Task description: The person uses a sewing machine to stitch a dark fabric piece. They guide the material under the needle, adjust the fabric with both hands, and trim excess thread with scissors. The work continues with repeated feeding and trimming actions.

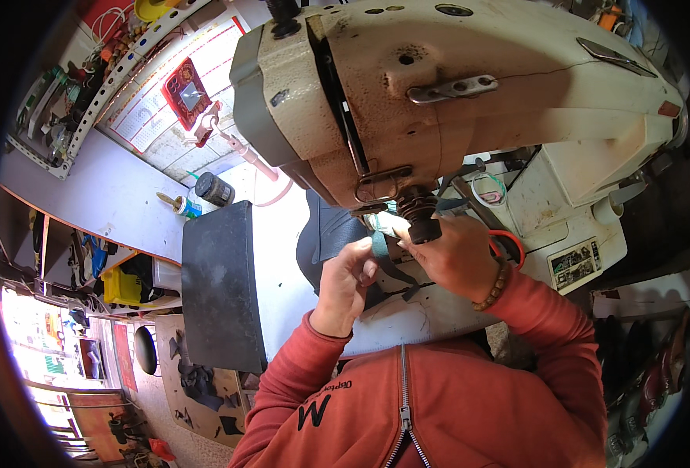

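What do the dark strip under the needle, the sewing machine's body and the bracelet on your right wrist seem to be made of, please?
The dark strip looks like matte leather or a synthetic: it bends limply between both hands. The sewing machine's body looks like cream-painted cast metal, stained brown and worn. The bracelet seems to be brown wooden beads, round and dull, though plastic cannot be ruled out.

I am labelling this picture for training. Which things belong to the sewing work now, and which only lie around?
In use: left hand, right hand, teal strap, dark leather piece, sewing machine.

Lying about: small dark jar, glue bottle, black pad, yellow bin.
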Demonstrator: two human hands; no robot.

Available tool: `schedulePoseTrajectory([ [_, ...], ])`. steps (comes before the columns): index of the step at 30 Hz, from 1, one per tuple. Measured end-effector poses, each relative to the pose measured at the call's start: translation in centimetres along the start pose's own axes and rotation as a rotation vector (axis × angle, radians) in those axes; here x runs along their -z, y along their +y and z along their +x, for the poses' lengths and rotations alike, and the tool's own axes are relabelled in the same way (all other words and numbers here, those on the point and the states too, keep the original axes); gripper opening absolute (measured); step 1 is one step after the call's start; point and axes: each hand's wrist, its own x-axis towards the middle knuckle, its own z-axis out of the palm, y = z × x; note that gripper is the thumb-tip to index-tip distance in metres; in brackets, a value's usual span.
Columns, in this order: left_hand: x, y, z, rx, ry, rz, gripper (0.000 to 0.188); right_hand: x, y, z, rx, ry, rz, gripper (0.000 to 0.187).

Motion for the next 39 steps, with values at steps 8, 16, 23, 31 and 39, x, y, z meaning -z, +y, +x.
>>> schedulePoseTrajectory([
  [8, -0.1, 0.0, 0.5, -0.029, 0.066, 0.056, 0.015, 0.1, 0.0, -0.1, -0.013, 0.013, 0.018, 0.015],
  [16, 0.4, -0.2, 1.1, -0.061, 0.06, 0.077, 0.015, 0.2, -0.1, -0.1, 0.009, -0.014, 0.005, 0.017],
  [23, -0.1, -0.4, 1.2, -0.122, 0.086, 0.084, 0.017, 0.1, -0.2, -0.4, 0.014, -0.027, -0.032, 0.022],
  [31, 0.0, -0.2, 1.1, -0.127, 0.069, 0.103, 0.017, 0.1, -0.2, -0.2, -0.007, -0.06, -0.04, 0.022],
  [39, 0.1, -0.2, 0.3, -0.169, 0.005, 0.221, 0.018, 0.3, 0.0, 0.0, -0.023, -0.004, 0.03, 0.018],
])
